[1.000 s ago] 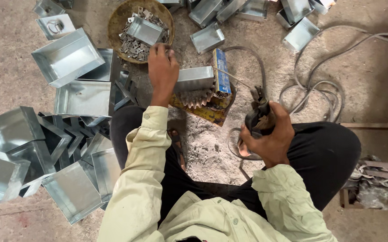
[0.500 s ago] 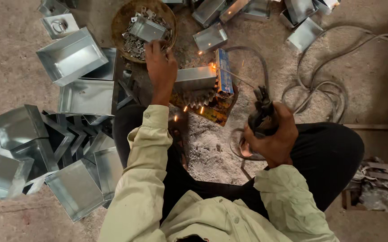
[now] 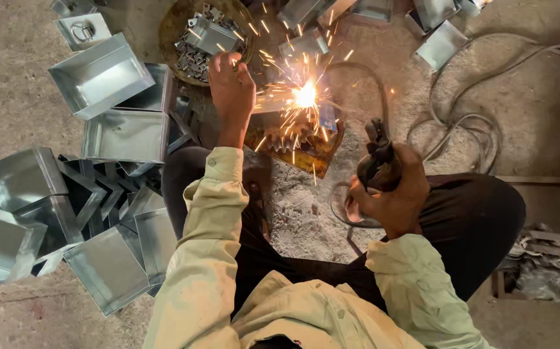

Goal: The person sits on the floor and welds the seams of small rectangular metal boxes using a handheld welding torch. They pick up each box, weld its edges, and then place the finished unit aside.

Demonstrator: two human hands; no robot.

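Note:
My left hand [image 3: 231, 97] presses down on a shiny sheet-metal box [image 3: 280, 103] that rests on a rusty yellow block [image 3: 299, 148] on the floor. A bright burst of sparks [image 3: 306, 97] flies from the box's right end, hiding part of it. My right hand [image 3: 390, 194] is closed around a dark welding holder [image 3: 375, 158], which points toward the sparks. Both arms wear pale yellow sleeves, and my legs in dark trousers are folded on the ground.
Several galvanised metal boxes [image 3: 99, 77] are piled at the left and along the top. A round basket [image 3: 192, 32] of small metal clips sits beyond my left hand. Grey cables [image 3: 461, 123] loop on the sandy floor at the right. Scrap lies at the far right [image 3: 545, 258].
Only a few small sparks showed earlier; now a large bright burst sprays from the box. My right hand with the holder has stayed near my knee, and my left hand remains on the box.

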